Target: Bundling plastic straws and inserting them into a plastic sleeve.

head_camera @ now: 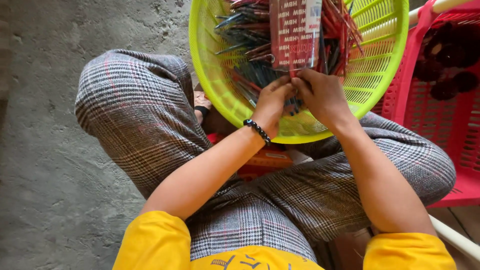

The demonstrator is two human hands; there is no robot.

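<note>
A round neon-yellow plastic basket rests over my knees, filled with several red and blue pens. A clear printed plastic sleeve packed with red pens stands upright over the basket. My left hand, with a black bead bracelet on its wrist, and my right hand meet at the sleeve's lower end, fingers pinched on it together. The sleeve's bottom edge is hidden behind my fingertips.
A red plastic crate with dark round items stands at the right, touching the basket. Grey concrete floor spreads to the left. An orange box lies under my checked-trousered legs. A white pipe runs at the lower right.
</note>
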